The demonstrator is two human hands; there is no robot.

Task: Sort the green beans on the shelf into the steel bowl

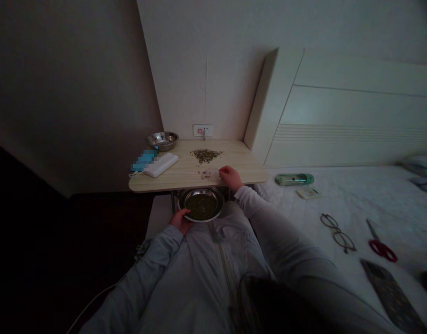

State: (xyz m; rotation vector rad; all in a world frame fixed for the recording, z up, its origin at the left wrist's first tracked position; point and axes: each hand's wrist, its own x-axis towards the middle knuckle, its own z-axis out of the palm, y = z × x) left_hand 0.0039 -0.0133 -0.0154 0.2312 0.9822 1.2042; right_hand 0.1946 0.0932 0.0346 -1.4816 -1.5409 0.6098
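My left hand [181, 221] grips the near left rim of a metal bowl [219, 209], thumb over the edge. The bowl sits at my lap, just below the table's front edge, and small dark green grains [201, 206] cover its bottom. Over the front of the wooden table [158, 184], my right hand [230, 175] has its fingertips pinched together; what they hold, if anything, is too small to tell. Just left of those fingertips lies a small patch of pale and reddish bits [208, 175]. Farther back on the tabletop spreads a loose heap of green-brown grains [205, 155].
At the table's back left stands another metal bowl [163, 140], with a white power bank [161, 165] and a blurred blue item [144, 160] before it. On the bed at right lie a green bottle [294, 179], glasses [337, 232], red-handled scissors [381, 248] and a dark patterned phone [391, 294].
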